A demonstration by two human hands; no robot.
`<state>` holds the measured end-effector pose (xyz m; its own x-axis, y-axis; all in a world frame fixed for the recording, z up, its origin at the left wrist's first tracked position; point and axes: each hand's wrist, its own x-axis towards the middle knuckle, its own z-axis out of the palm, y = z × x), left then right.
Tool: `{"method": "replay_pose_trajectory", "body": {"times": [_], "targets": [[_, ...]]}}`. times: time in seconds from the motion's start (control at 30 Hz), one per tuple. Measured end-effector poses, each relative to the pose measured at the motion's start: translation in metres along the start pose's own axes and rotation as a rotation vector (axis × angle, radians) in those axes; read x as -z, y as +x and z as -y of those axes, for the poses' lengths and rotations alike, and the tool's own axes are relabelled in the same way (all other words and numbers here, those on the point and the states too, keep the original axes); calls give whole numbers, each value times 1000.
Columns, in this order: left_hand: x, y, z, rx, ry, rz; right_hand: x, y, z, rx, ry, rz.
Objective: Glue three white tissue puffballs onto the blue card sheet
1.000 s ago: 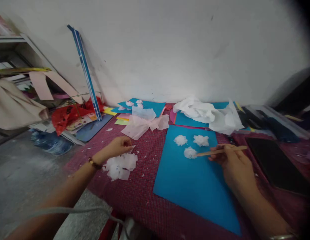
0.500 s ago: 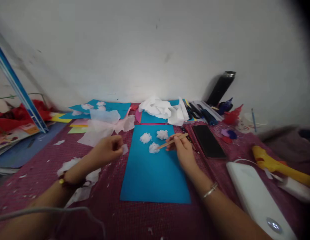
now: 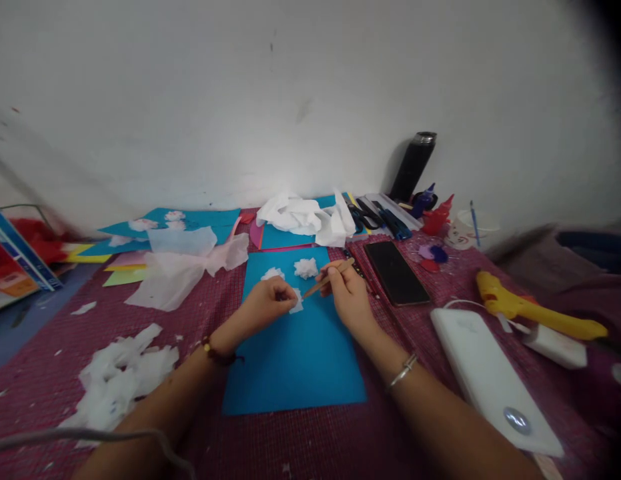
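My right hand [image 3: 346, 290] grips a flat wooden craft stick [image 3: 330, 277], its tip pointing down and left. My left hand [image 3: 269, 300] is closed in a pinch, with a small piece of white tissue paper [image 3: 297, 304] at its fingertips, close to the stick's tip. Both hands are over a blue sheet of paper [image 3: 295, 367]. On that sheet sit a white tissue paper cluster [image 3: 306, 268] and a second cluster [image 3: 273, 274], partly covered by my left hand. A third cluster there is largely hidden behind my left fingers.
Loose tissue pieces [image 3: 120, 380] lie left of my forearm. Crumpled white paper [image 3: 290, 215] and scissors [image 3: 365, 215] are at the back. A phone [image 3: 396, 272], a white power bank [image 3: 495, 380], a yellow glue gun [image 3: 540, 313] and a black bottle [image 3: 414, 167] stand or lie right.
My left hand has moved right with the tissue piece, from beside the blue sheet to the stick's tip. My right hand still holds the stick. The view has shifted slightly right.
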<state>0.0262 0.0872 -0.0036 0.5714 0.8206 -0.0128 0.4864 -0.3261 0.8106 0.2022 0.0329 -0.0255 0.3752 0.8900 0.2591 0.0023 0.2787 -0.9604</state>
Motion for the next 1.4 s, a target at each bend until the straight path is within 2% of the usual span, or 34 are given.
{"method": "replay_pose_trajectory", "body": {"times": [0.17,0.43,0.57,0.73,0.93,1.07,1.13,1.2,1.27,1.4], "targets": [[-9,6,17,-29,87,-82,0,-5,13,30,90,-73],[-9,7,19,-2,7,-121,-8,-12,-1,54,-41,114],[-5,8,20,48,-130,-268,-8,-14,-6,95,-152,157],[-8,7,34,88,-253,-422,-8,-16,-6,134,-196,188],[-17,5,45,64,-165,-420,-11,-19,-8,183,-228,216],[-18,6,42,67,-225,-425,-12,-20,-3,148,-169,199],[-9,4,39,94,-326,-407,-11,-17,0,97,-91,115],[10,-2,38,150,-452,-360,-8,-13,2,31,8,19],[39,-12,40,204,-510,-342,-4,-8,2,-40,102,-43],[113,-47,47,279,-339,-336,1,-2,-3,-129,193,-76]]}}
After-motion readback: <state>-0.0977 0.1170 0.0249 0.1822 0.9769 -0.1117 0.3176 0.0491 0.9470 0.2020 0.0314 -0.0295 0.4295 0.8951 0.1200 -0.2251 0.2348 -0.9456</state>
